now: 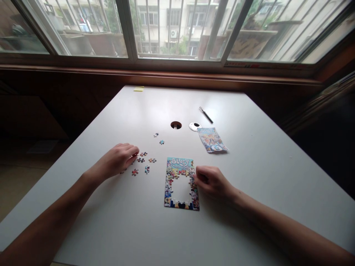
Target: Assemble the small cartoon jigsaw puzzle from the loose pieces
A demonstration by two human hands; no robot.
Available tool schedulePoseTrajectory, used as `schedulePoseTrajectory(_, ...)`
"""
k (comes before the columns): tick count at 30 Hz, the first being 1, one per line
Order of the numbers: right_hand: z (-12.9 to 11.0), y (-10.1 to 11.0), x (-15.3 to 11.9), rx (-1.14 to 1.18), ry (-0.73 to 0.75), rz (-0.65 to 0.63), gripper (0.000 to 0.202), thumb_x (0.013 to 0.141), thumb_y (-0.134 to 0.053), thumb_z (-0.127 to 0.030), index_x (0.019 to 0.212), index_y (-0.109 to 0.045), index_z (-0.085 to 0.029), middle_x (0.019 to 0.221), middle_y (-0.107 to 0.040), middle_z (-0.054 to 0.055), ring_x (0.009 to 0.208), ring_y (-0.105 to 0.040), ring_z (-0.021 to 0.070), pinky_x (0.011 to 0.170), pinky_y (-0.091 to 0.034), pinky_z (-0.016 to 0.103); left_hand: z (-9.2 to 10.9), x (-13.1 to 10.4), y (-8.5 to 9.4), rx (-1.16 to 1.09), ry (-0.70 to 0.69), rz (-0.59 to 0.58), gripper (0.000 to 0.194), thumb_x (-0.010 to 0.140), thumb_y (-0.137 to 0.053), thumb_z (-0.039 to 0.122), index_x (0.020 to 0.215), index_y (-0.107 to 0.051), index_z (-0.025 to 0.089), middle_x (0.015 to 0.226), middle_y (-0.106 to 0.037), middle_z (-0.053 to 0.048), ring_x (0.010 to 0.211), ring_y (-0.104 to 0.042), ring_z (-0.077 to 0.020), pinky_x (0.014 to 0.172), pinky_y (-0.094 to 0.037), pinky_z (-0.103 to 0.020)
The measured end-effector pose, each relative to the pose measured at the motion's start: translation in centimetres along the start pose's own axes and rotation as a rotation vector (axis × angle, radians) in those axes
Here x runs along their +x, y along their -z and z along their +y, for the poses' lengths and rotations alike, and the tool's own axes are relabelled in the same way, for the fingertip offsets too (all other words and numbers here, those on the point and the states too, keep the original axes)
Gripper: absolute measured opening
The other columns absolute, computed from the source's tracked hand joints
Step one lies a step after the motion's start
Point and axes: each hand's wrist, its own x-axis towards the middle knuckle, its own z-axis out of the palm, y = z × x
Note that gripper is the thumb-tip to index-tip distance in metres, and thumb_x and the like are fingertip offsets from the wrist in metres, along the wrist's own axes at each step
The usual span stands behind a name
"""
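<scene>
A jigsaw puzzle lies flat on the white table, its border joined around a bare white middle. My right hand rests as a loose fist against the puzzle's right edge, with no piece visible in it. To the left, my left hand is low over the loose pieces, its fingers pinched together; whatever lies between the fingertips is hidden. Around it are scattered pieces, among them a red one, a blue and white one and an orange-brown one. Farther back lies a light blue piece.
A creased picture sheet lies at the right, touching or close to a round metal cover. Behind are a pen and a cable hole. A yellow sticky note marks the far left edge, below the window.
</scene>
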Motion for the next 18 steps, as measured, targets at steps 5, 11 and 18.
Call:
schedulePoseTrajectory(5, -0.11, 0.07, -0.02, -0.01, -0.008, -0.006, 0.032, 0.082, -0.051, -0.013, 0.065, -0.026, -0.022, 0.058, -0.031, -0.006, 0.053, -0.026, 0.0083, 0.051, -0.024, 0.023, 0.31, -0.1, 0.51, -0.113, -0.075, 0.067, 0.024, 0.099, -0.046, 0.019, 0.115, -0.063, 0.02, 0.101, -0.067, -0.008, 0.086, -0.063, -0.017, 0.074, -0.051, -0.03)
schedulePoseTrajectory(11, -0.21, 0.12, 0.06, -0.013, -0.005, 0.0, 0.031, 0.08, -0.052, -0.012, 0.064, -0.027, -0.022, 0.058, -0.032, -0.006, 0.053, -0.026, 0.0083, 0.051, -0.025, 0.023, 0.57, -0.16, 0.53, -0.182, -0.113, 0.099, 0.018, 0.099, -0.05, 0.024, 0.108, -0.064, 0.017, 0.094, -0.068, -0.007, 0.081, -0.064, -0.0146, 0.072, -0.053, -0.027)
schedulePoseTrajectory(18, -0.17, 0.09, 0.03, -0.03, 0.002, 0.004, 0.032, 0.082, -0.052, -0.014, 0.065, -0.026, -0.022, 0.058, -0.031, -0.006, 0.053, -0.025, 0.0083, 0.051, -0.024, 0.023, 0.45, 0.05, 0.74, -0.126, -0.152, 0.126, 0.019, 0.098, -0.047, 0.013, 0.103, -0.065, 0.017, 0.1, -0.067, -0.008, 0.093, -0.061, -0.0179, 0.079, -0.052, -0.032)
